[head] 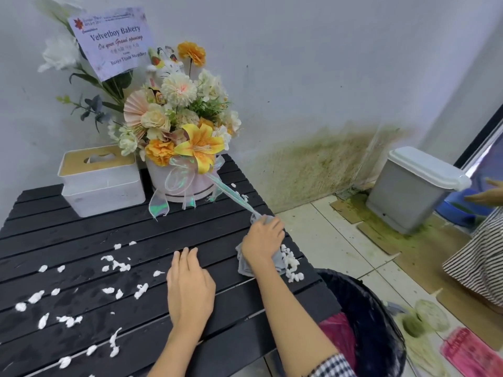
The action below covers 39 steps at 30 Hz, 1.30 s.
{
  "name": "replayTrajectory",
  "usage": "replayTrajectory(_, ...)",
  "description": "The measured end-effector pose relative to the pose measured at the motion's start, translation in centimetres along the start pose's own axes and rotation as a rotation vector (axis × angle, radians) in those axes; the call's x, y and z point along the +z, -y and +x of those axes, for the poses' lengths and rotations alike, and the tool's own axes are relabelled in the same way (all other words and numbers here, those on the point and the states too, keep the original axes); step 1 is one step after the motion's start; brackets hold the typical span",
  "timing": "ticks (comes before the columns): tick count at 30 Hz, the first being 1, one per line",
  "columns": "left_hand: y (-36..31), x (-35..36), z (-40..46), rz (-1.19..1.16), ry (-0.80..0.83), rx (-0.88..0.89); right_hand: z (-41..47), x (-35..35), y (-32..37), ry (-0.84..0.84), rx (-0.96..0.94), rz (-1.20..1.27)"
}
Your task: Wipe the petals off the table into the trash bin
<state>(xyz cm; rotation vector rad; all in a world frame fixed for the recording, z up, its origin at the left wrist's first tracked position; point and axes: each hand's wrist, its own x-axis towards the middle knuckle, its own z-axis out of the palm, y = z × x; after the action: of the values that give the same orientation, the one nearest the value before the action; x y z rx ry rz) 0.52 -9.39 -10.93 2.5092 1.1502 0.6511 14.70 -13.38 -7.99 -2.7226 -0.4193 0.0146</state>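
Observation:
White petals (117,293) lie scattered over the left and middle of the black slatted table (81,229). A small heap of petals (291,263) sits at the table's right edge, just right of a grey cloth (246,263). My right hand (262,236) presses down on that cloth and grips it. My left hand (189,288) rests flat on the table with fingers together, holding nothing. A trash bin (381,317) with a black liner stands below the table's right edge, under the petal heap.
A flower arrangement in a white round box (185,180) stands at the table's back, its ribbon trailing toward my right hand. A white tissue box (100,178) sits to its left. A grey lidded bin (413,189) is by the wall. Another person's hand (487,195) and striped clothing are at the right.

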Motion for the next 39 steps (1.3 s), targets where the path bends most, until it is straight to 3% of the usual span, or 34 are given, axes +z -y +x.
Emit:
replayTrajectory(5, -0.1, -0.1, -0.1, -0.016, 0.01, 0.0, -2.3, -3.5, 0.0, 0.023, -0.015, 0.094)
replayTrajectory(9, 0.0, -0.3, 0.1, -0.11, 0.008, -0.058, -7.4, -4.2, 1.1, -0.225, -0.192, 0.073)
replayTrajectory(13, -0.3, -0.9, 0.0, -0.228, -0.017, -0.126, -13.2, -0.4, -2.3, -0.18, -0.27, 0.054)
replayTrajectory(17, -0.4, -1.0, 0.0, -0.23, -0.019, -0.119, -13.2, 0.6, -3.8, -0.096, -0.358, -0.08)
replayTrajectory(21, -0.3, -0.9, 0.1, -0.207, -0.003, -0.111, -10.4, 0.1, -2.0, 0.018, -0.303, -0.05)
replayTrajectory(30, 0.0, -0.7, 0.1, -0.15, 0.013, -0.061, -4.5, -0.2, -1.0, 0.03, -0.242, 0.095)
replayTrajectory(39, -0.1, -0.7, 0.1, -0.103, 0.03, -0.044, -5.1, -0.6, -2.1, 0.053, -0.15, 0.131)
